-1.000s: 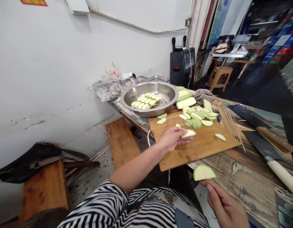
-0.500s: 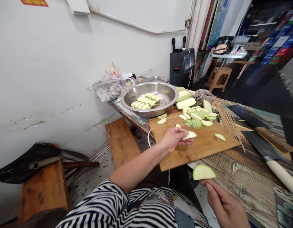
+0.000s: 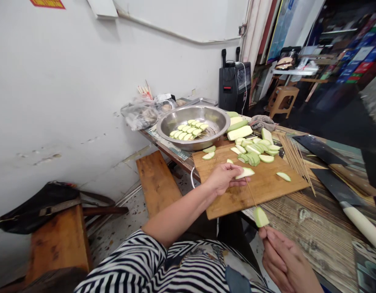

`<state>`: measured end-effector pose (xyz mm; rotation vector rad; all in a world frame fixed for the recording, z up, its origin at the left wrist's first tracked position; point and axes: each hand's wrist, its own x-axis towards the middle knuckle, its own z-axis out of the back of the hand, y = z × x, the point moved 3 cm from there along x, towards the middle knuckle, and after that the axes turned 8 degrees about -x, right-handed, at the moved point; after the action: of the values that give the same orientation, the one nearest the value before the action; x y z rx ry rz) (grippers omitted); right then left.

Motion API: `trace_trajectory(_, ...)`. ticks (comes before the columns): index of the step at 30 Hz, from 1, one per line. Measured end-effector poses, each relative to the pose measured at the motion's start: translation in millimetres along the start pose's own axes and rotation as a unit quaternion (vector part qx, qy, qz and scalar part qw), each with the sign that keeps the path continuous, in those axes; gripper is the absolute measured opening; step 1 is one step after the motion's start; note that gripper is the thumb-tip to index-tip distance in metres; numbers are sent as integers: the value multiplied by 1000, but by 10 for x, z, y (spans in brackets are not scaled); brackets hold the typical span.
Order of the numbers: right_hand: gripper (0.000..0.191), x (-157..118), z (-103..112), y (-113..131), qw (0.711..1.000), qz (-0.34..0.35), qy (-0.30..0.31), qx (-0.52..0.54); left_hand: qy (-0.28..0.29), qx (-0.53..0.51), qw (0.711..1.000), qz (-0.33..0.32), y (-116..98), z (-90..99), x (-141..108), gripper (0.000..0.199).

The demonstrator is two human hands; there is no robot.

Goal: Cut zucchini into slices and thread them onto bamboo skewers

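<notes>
My left hand [image 3: 226, 178] pinches a pale zucchini slice [image 3: 245, 173] above the wooden cutting board [image 3: 227, 203]. At the lower right, my right hand [image 3: 285, 252] grips the bottom end of a thin bamboo skewer [image 3: 250, 191]. One zucchini slice [image 3: 261, 217] is threaded on that skewer just above my right fingers. The skewer's tip reaches the slice in my left hand; whether it has pierced it I cannot tell. On the board lies a heap of cut slices [image 3: 252, 154], and a single slice [image 3: 283, 176] rests apart on the right.
A steel basin [image 3: 163, 136] holding skewered slices stands behind the board. Peeled zucchinis [image 3: 239, 133] lie beside it. To the right are loose skewers [image 3: 293, 156] and two cleavers, one dark-bladed with a pale handle [image 3: 361, 224]. A bench [image 3: 157, 179] stands left of the table.
The slice on the skewer has turned from broad face to a narrower view. My right hand's fingers have shifted on the skewer; the left hand keeps its pinch.
</notes>
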<state>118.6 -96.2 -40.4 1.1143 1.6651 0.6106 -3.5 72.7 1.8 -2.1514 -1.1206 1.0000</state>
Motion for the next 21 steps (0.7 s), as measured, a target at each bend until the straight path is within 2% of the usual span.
trace_trajectory(2,22,15,-54,22,999,-3,25,46,-3,-4,1000,2,-4,4,6,11)
trace_trajectory(4,23,48,-52,8,999,2,19,35,-6,-7,1000,0,-5,10,12,10)
trace_trajectory(7,31,115,44,-28,990,55,-51,-120,-14,1,1000,-14,2,21,21,9)
trace_trajectory(8,33,132,84,-21,971,99,-84,-201,-16,7,1000,-18,8,23,24,8)
trace_trajectory(10,33,148,140,15,901,205,-145,-353,-19,17,999,-25,22,24,29,7)
trace_trajectory(12,31,142,160,44,835,287,-183,-432,-19,22,999,-27,30,23,32,6)
trace_trajectory(13,31,140,164,47,826,300,-190,-437,-18,23,999,-27,31,22,33,6)
trace_trajectory(14,31,143,163,41,839,289,-184,-423,-16,22,999,-26,29,22,33,6)
trace_trajectory(16,32,155,136,-1,910,206,-135,-333,-10,18,1000,-21,21,23,33,5)
trace_trajectory(18,31,152,62,-55,978,93,-55,-177,-6,13,1000,-12,15,30,33,5)
trace_trajectory(19,29,141,16,-68,994,49,-20,-95,-5,11,1000,-8,14,34,33,5)
trace_trajectory(21,25,122,-59,-64,999,7,19,33,-6,6,1000,-3,13,46,32,5)
